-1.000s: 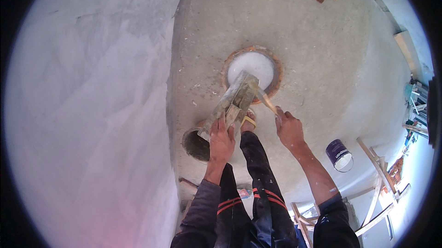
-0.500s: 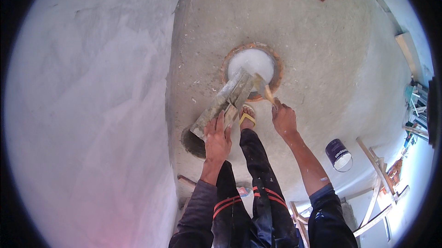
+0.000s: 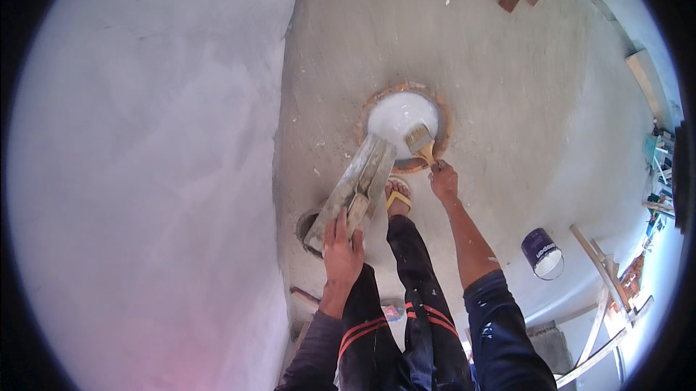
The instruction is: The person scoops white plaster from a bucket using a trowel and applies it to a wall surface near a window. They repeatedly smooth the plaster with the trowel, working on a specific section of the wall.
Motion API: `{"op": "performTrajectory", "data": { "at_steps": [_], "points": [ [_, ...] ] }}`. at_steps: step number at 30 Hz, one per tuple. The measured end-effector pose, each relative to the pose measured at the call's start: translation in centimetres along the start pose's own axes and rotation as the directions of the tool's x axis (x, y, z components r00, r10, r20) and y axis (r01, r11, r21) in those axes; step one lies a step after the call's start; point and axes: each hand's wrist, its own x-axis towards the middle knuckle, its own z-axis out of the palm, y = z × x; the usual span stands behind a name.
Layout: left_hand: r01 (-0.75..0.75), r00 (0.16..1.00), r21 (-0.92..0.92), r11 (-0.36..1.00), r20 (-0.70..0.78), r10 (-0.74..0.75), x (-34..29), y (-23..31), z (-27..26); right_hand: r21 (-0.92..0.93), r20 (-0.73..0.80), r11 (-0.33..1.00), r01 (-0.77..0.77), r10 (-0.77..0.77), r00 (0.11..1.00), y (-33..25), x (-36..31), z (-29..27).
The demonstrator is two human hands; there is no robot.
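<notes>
Plastering trowel and paintbrush over a round basin, centre of the frame. The left hand [image 3: 342,260], left of lower centre, has its fingers closed about the wooden grip of the plastering trowel [image 3: 343,191], though the underside of the hold is hidden; the right hand [image 3: 444,182], right of centre, has its fingers wrapped round the handle of the flat paintbrush [image 3: 420,141]. The trowel probably handles as a stiff, moderately light plate, awkward chiefly for its length and slick where wet; its raised grip, near mid-length, is the place to take hold. The brush should be light, with a rigid handle and yielding bristles, best held by the handle clear of any wet paste. In appearance, the trowel is long, narrow and grey, mottled with residue, and lies aslant, its upper end overlapping the near left edge of the basin [image 3: 447,128]. The brush has a pale wooden handle and a broad, brownish head, seen against the white mixture [image 3: 400,117] inside the orange-brown rim. A purple bucket [image 3: 540,249] stands on the grey floor [image 3: 522,93] at lower right.
</notes>
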Motion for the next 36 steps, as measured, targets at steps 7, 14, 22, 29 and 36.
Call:
{"op": "performTrajectory", "data": {
  "at_steps": [7, 14, 22, 29, 36],
  "points": [
    [0.074, 0.997, -0.246, 0.966, 0.045, -0.065, -2.1, 0.0, -2.2, -0.090, -0.148, 0.988, 0.124, -0.137, 0.979, -0.9, -6.7, -0.7],
    [-0.060, 0.998, -0.218, 0.974, 0.020, 0.066, -6.1, 8.0, -1.1, 0.710, 0.456, 0.643, -0.286, -0.110, 0.883, -10.5, -21.0, -9.9],
    [-0.344, 0.917, -0.370, 0.863, 0.065, 0.394, -12.1, 15.1, -5.8, 0.629, 0.075, 0.778, -0.001, -0.060, 0.995, -9.9, -23.8, -17.7],
    [-0.216, 0.900, -0.318, 0.923, 0.303, 0.315, -15.9, 9.2, -13.3, -0.441, -0.062, 0.849, -0.293, 0.296, 0.953, -1.2, -22.3, -22.9],
    [-0.158, 0.982, -0.328, 0.931, 0.045, 0.182, -19.6, 2.4, -24.7, -0.063, -0.389, 0.956, -0.285, 0.239, 0.890, -1.4, -25.0, -25.5]
  ]
}}
